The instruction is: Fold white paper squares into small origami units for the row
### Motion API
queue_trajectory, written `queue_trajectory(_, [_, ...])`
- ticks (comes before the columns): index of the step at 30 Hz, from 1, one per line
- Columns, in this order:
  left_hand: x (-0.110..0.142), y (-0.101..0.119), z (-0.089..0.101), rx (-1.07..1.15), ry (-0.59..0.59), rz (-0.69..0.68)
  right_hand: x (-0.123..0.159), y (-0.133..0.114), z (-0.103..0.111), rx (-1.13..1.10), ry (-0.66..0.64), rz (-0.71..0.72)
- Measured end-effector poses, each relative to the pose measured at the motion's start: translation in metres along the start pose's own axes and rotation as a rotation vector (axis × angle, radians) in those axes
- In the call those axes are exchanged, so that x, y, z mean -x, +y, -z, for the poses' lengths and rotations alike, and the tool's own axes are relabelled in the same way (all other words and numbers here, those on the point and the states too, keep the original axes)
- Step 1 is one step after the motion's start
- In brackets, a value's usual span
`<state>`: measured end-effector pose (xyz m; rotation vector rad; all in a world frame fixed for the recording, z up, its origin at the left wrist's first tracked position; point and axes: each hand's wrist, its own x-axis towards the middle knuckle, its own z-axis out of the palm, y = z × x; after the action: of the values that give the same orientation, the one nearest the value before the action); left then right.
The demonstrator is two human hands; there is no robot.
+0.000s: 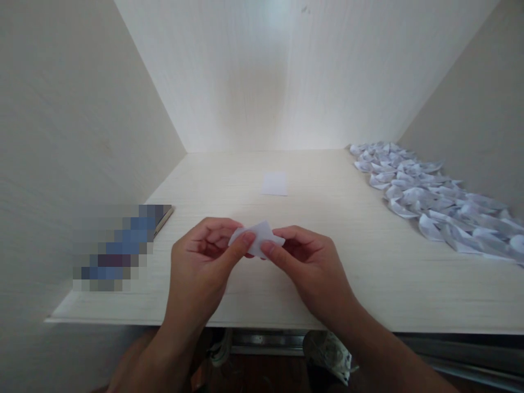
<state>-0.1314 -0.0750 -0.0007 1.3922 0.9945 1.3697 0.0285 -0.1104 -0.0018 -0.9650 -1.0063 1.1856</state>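
Paper [262, 229], white and folded small, is held up between the two hands near the front of the white desk [327, 199] in the head view. The left hand [196, 256] grips its left side, the thumb pressed on the upper face and the fingers curled behind and beneath. The right hand [321, 262] pinches the other side in much the same way, its thumb lying close to the left one near the lower edge. Such a grip, with both thumbs on top, probably serves to steady so small a piece and to let pressure be put right at the folds, though the fingers hide most of those folds and their exact shape cannot be told. Straight ahead, beyond the hands, a flat square sheet [275, 184] lies on the desk, apart from the paper being held; the spot seems handy, within easy reach yet out from under the wrists. Along the right wall [475, 120] many folded paper pieces [413, 196] lie crowded together in a long band running from the back corner towards the front, likely set there so that they stay out of the way of the working hands. Against the left side rests a book-like item [135, 234], blurred out too heavily to make out, also well apart from the hands. Below the desk edge, parts of two shoes [329, 355] show.
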Motion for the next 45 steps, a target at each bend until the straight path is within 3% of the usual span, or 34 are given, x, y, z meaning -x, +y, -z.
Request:
queue_trajectory(4, [0.006, 0.008, -0.012, -0.205, 0.191, -0.163, -0.002, 0.003, -0.008, -0.1, 0.09, 0.004])
queue_trajectory(7, [0.007, 0.011, -0.013, -0.254, 0.202, -0.222, -0.002, 0.004, -0.01, -0.158, 0.142, -0.03])
queue_trajectory(9, [0.006, 0.01, -0.007, -0.213, 0.112, -0.149, -0.002, 0.005, -0.009, -0.166, 0.176, -0.059])
queue_trajectory(15, [-0.006, 0.004, 0.011, 0.188, -0.264, 0.28, -0.001, 0.002, -0.004, -0.099, 0.212, -0.04])
queue_trajectory(20, [-0.011, 0.006, 0.015, 0.449, -0.347, 0.482, 0.0, 0.003, -0.004, -0.118, 0.156, -0.029])
queue_trajectory(25, [-0.012, 0.009, 0.017, 0.537, -0.372, 0.614, 0.001, 0.002, -0.005, -0.144, 0.159, -0.004])
queue_trajectory(32, [-0.006, 0.005, 0.012, 0.558, -0.437, 0.582, 0.004, -0.004, -0.005, -0.007, 0.192, 0.056])
queue_trajectory(45, [-0.004, 0.005, 0.013, 0.369, -0.417, 0.498, 0.008, -0.006, -0.007, 0.17, 0.111, 0.186])
